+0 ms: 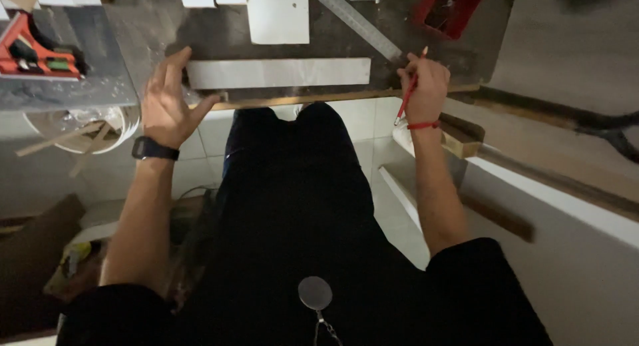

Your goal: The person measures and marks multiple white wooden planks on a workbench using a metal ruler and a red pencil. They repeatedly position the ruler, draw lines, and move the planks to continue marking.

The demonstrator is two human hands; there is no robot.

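Near edge of the bench (466, 33): both hands rest right at the wooden lip.

Left hand (168, 99), watch on the wrist, lies palm-down with fingers spread and straight. Fingertips touch the left end of the strip (278, 73), thumb hooks over the bench edge. Gripping nothing, just pinning.

Right hand (424, 86), red band on the wrist, is curled tight around a red pencil (407, 93). Pencil runs upright through the fist, one end above the knuckles, the other below the wrist. The hand sits just beside the strip's right end; can't tell if it touches.

The strip is a long flat white piece, parallel to the near edge. Looks stiff, light and smooth, so probably slides easily on the dark top. Best held by flat pressure at an end, or pinched along its long edges.

Farther back: a steel ruler (359, 23) lies diagonal, a white panel (278, 13) sits near the far edge, a red tray (452, 9) towards the far right corner.
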